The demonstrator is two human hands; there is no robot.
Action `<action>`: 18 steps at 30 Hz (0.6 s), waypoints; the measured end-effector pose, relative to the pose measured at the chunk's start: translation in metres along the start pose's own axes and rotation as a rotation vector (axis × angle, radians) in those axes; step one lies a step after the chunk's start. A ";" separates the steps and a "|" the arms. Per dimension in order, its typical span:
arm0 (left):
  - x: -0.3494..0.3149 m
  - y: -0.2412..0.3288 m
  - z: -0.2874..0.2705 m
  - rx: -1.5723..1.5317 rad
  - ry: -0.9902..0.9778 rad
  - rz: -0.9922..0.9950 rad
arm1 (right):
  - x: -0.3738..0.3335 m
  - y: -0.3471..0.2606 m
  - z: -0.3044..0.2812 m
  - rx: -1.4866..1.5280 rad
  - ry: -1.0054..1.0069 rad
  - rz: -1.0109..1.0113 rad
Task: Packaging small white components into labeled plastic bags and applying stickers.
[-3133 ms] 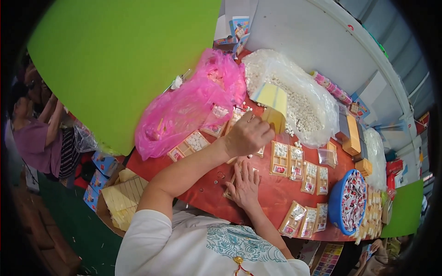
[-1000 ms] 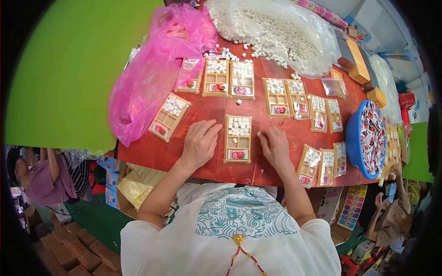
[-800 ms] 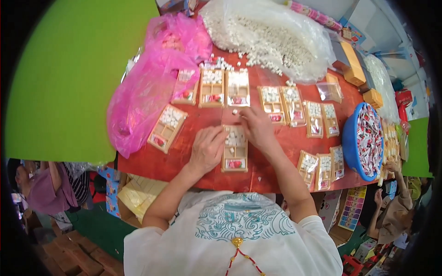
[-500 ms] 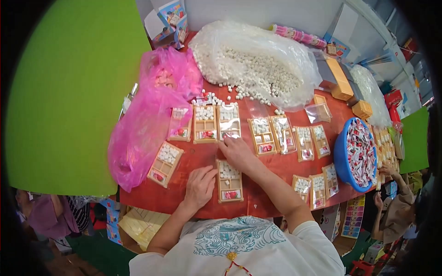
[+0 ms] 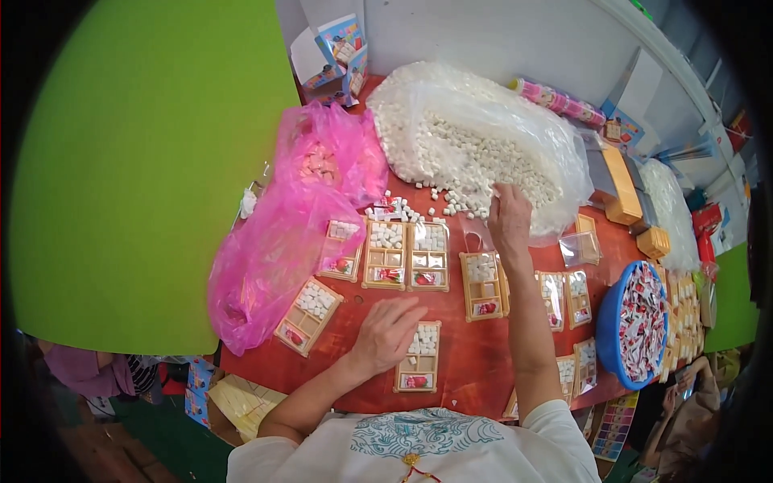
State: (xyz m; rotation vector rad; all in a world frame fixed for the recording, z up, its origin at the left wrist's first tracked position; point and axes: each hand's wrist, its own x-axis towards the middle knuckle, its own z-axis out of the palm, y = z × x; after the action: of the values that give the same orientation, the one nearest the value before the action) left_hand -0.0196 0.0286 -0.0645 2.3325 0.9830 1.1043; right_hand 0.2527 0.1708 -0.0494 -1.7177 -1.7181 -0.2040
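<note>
My right hand [image 5: 510,217] reaches out to the front of the heap of small white cubes [image 5: 475,153], which spills from a clear plastic bag [image 5: 398,105]. Its fingers are drawn together; whether they hold a cube cannot be seen. Over the near tray's upper left edge lies my left hand [image 5: 382,338], fingers stretched out and holding nothing. That near tray [image 5: 416,378] is light brown and divided, with white cubes above and a red packet below. Two similar trays, a middle one [image 5: 385,262] and one beside it [image 5: 427,262], stand beyond. My right forearm partly covers another tray [image 5: 483,290].
A pink plastic bag [image 5: 266,249] with pink pieces spreads at the left, beside a tilted tray [image 5: 308,314]. On the right stand a blue basin [image 5: 609,322] of wrapped packets and more filled trays [image 5: 578,298]. Light brown stacks [image 5: 622,189] sit farther back. Another person [image 5: 692,419] is at the far right.
My right hand has left the middle trays and gone forward and right to the white cubes. My left hand has shifted right, over the near tray's edge. The whole view has shifted.
</note>
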 end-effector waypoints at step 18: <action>0.059 0.012 0.037 -0.022 -0.065 0.229 | -0.035 -0.010 0.031 -0.209 -0.088 -0.191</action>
State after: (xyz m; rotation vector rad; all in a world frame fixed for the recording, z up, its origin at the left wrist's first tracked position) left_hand 0.0408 0.0622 -0.0493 2.4931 0.6896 1.1077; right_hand 0.2290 0.1583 -0.0884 -1.7295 -1.9871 -0.4124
